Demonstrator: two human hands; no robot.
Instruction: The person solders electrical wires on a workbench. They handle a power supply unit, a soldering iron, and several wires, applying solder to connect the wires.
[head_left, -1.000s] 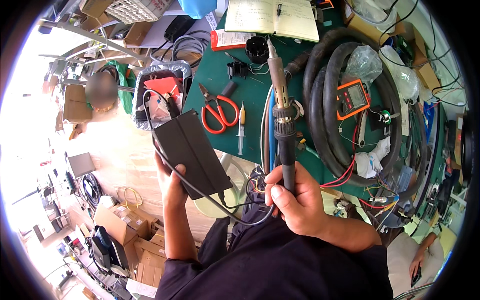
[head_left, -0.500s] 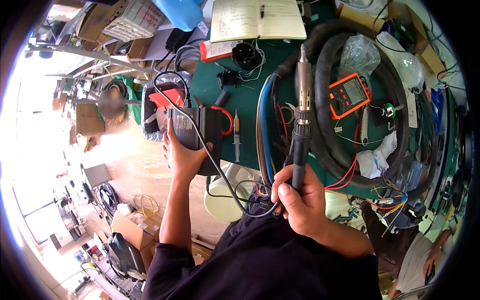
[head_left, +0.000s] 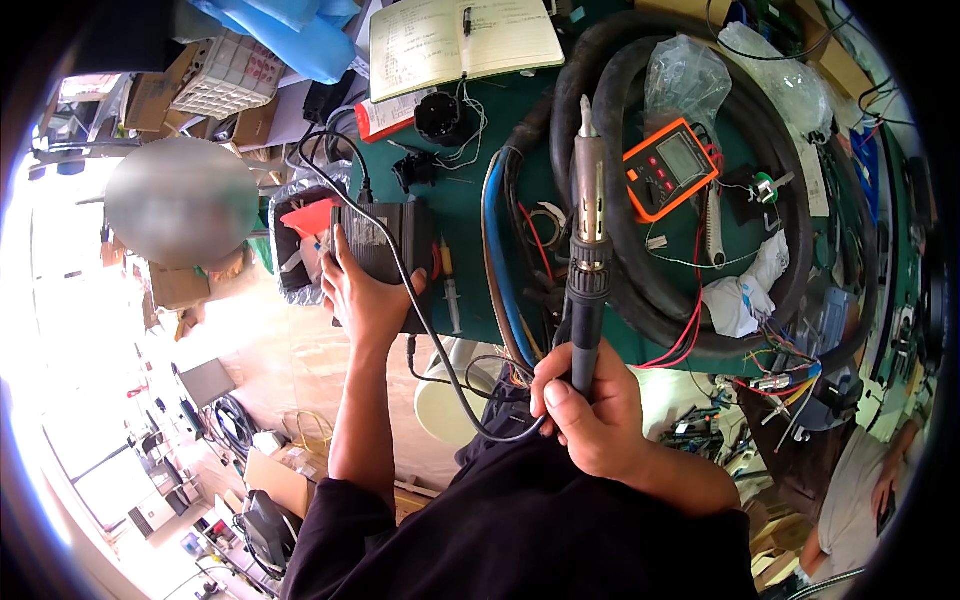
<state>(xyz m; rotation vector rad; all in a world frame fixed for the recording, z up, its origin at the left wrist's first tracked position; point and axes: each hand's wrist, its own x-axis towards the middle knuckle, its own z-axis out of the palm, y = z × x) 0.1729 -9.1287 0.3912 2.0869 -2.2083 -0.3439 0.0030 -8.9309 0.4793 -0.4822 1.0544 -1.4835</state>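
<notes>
In my right hand (head_left: 595,405) is a soldering iron (head_left: 588,245), gripped by its black handle with the metal tip pointing up and away from me. My left hand (head_left: 365,295) is closed round the near left part of a black ribbed power box (head_left: 395,255), thumb on its top. A black cable (head_left: 405,270) loops over the box and down to my right hand. A syringe (head_left: 450,290) lies just right of the box. Under the iron runs a bundle of blue and brown wires (head_left: 497,240). The undersides of the box and left fingers are partly hidden.
A thick black cable coil (head_left: 603,170) surrounds an orange multimeter (head_left: 672,170) on the green table. At the back lie an open notebook (head_left: 420,60) and a black round part (head_left: 438,118). A lined bin (head_left: 290,285) stands left of the box. Another person (head_left: 850,500) is at lower right.
The view has shifted, so the table and its things sit further left. Both hands keep their hold on the soldering iron and the box. A person at far left appears larger.
</notes>
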